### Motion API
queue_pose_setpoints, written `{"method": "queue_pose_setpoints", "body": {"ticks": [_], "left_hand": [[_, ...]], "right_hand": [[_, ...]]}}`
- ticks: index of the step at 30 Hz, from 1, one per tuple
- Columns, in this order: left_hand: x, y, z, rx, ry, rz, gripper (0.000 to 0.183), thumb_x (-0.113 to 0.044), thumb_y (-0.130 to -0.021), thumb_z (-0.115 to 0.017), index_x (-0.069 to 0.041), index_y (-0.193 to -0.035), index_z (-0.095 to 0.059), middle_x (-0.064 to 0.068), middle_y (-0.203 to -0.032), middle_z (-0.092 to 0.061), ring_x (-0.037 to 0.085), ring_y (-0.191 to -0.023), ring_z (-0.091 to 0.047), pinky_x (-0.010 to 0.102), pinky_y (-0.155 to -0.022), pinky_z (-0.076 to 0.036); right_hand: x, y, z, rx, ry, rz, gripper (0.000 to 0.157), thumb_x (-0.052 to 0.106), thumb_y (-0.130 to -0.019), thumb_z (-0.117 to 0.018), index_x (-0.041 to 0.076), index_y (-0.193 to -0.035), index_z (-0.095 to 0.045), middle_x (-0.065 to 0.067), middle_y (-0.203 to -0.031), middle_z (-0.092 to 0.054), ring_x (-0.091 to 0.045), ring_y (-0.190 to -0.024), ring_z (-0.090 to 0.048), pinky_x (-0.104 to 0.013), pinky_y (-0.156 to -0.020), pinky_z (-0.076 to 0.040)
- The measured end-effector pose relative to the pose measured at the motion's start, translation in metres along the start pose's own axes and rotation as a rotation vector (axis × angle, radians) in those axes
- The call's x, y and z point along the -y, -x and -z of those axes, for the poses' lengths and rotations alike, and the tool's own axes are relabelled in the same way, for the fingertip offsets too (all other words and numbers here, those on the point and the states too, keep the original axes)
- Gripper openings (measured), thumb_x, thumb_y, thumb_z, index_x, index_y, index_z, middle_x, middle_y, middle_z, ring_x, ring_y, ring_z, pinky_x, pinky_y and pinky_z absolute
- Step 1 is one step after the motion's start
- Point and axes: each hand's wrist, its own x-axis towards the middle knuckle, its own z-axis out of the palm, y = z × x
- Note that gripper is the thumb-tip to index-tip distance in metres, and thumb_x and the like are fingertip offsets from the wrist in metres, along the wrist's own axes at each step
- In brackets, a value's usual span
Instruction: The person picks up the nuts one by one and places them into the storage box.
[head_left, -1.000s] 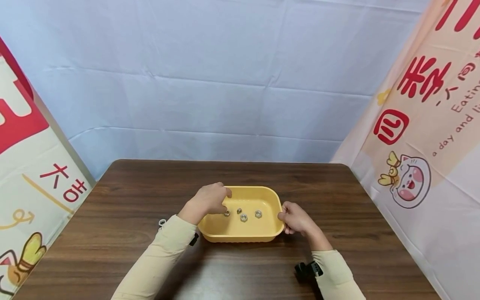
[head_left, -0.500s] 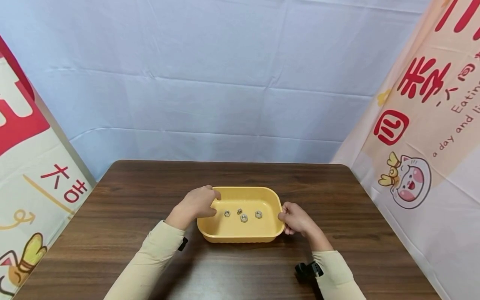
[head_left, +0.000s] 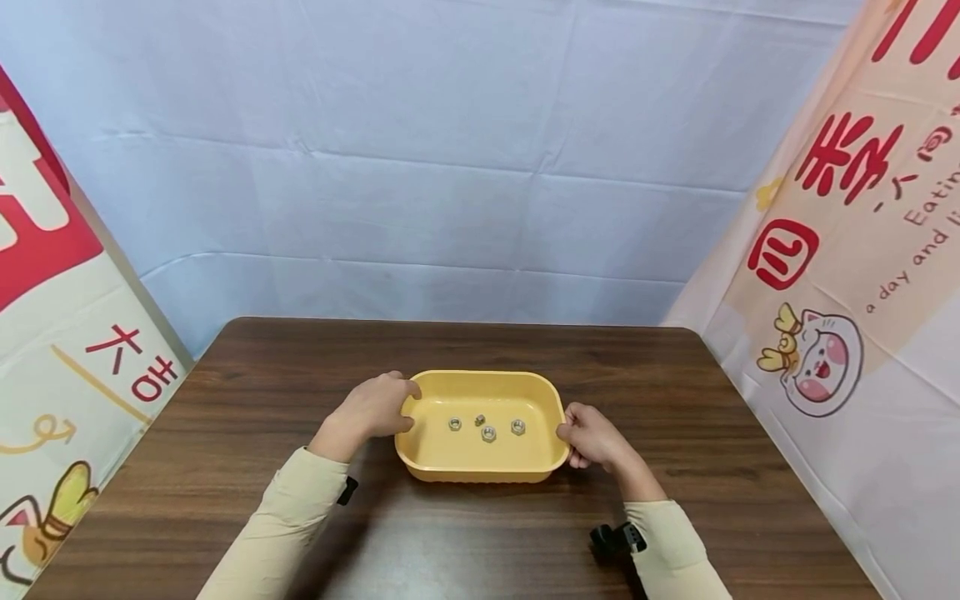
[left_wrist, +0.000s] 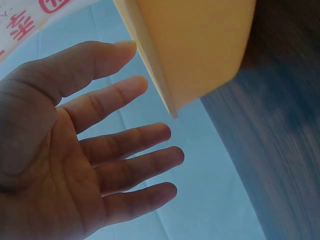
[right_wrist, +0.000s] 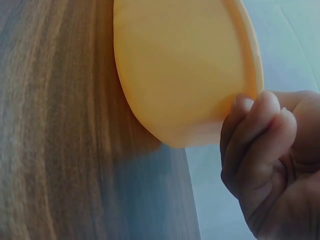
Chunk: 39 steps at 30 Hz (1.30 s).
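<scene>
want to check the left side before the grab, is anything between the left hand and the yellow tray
Nothing visible does. The left hand is open right beside the yellow tray, thumb at its left rim; the wrist view shows only clear space between them.

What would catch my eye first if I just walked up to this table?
A yellow tray sits mid-table on the dark wooden table, with four small metal nuts lying inside. The right hand grips its right end, while the left hand, fingers spread, sits at its left rim.
</scene>
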Motion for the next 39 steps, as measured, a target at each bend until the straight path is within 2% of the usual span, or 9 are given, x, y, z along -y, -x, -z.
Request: {"method": "queue_pose_setpoints", "body": {"ticks": [6, 9, 16, 19, 23, 28, 39], "left_hand": [[0.013, 0.008, -0.001, -0.023, 0.022, -0.006, 0.034, -0.017, -0.077, -0.071, -0.008, -0.11, -0.067, 0.003, -0.092, -0.057, 0.017, -0.076, -0.047, 0.032, -0.062, -0.043], [0.018, 0.011, -0.001, -0.028, 0.036, -0.016, 0.031, -0.019, -0.078, -0.071, -0.008, -0.108, -0.067, 0.002, -0.091, -0.058, 0.018, -0.079, -0.049, 0.034, -0.064, -0.044], [0.027, 0.02, 0.002, -0.01, 0.068, 0.037, 0.034, -0.02, -0.079, -0.073, -0.009, -0.111, -0.067, 0.007, -0.104, -0.06, 0.027, -0.097, -0.055, 0.042, -0.075, -0.048], [0.033, 0.025, 0.002, -0.01, 0.075, 0.045, 0.036, -0.019, -0.079, -0.074, -0.007, -0.112, -0.066, 0.01, -0.106, -0.059, 0.027, -0.097, -0.055, 0.043, -0.075, -0.048], [0.04, 0.03, -0.001, -0.015, 0.085, 0.051, 0.037, -0.02, -0.079, -0.074, -0.007, -0.112, -0.065, 0.01, -0.107, -0.059, 0.026, -0.093, -0.056, 0.042, -0.073, -0.048], [0.048, 0.034, -0.004, -0.032, 0.101, 0.077, 0.039, -0.021, -0.078, -0.075, -0.008, -0.114, -0.065, 0.012, -0.109, -0.058, 0.029, -0.097, -0.056, 0.044, -0.075, -0.048], [0.065, 0.046, -0.017, -0.005, 0.12, 0.096, 0.041, -0.02, -0.077, -0.076, -0.006, -0.114, -0.064, 0.014, -0.109, -0.058, 0.033, -0.102, -0.055, 0.047, -0.08, -0.047]], "right_hand": [[0.001, 0.0, 0.0, 0.0, 0.008, -0.013, 0.005, 0.0, -0.083, -0.045, 0.0, -0.079, -0.043, -0.009, -0.051, -0.053, -0.011, -0.037, -0.048, -0.023, -0.035, -0.04], [0.0, 0.0, 0.0, -0.003, 0.009, -0.027, 0.005, 0.0, -0.082, -0.046, 0.001, -0.078, -0.043, -0.009, -0.051, -0.053, -0.012, -0.037, -0.048, -0.023, -0.034, -0.04], [-0.001, -0.001, -0.001, -0.007, 0.005, -0.021, 0.005, 0.0, -0.081, -0.046, 0.002, -0.078, -0.043, -0.009, -0.05, -0.052, -0.012, -0.036, -0.047, -0.023, -0.034, -0.039], [-0.001, -0.001, -0.001, -0.004, 0.004, -0.019, 0.005, 0.0, -0.082, -0.046, 0.002, -0.078, -0.043, -0.009, -0.051, -0.052, -0.012, -0.036, -0.047, -0.023, -0.034, -0.039], [-0.001, -0.001, -0.001, -0.001, 0.0, -0.021, 0.005, 0.0, -0.082, -0.046, 0.001, -0.078, -0.043, -0.009, -0.051, -0.052, -0.012, -0.036, -0.047, -0.023, -0.034, -0.038], [0.0, 0.0, 0.0, 0.003, -0.006, -0.019, 0.005, 0.0, -0.081, -0.045, 0.001, -0.077, -0.042, -0.009, -0.051, -0.052, -0.011, -0.036, -0.047, -0.023, -0.033, -0.038], [-0.002, -0.001, 0.0, 0.016, -0.01, -0.014, 0.005, 0.0, -0.082, -0.045, 0.001, -0.078, -0.042, -0.008, -0.051, -0.053, -0.011, -0.036, -0.046, -0.022, -0.034, -0.038]]}}
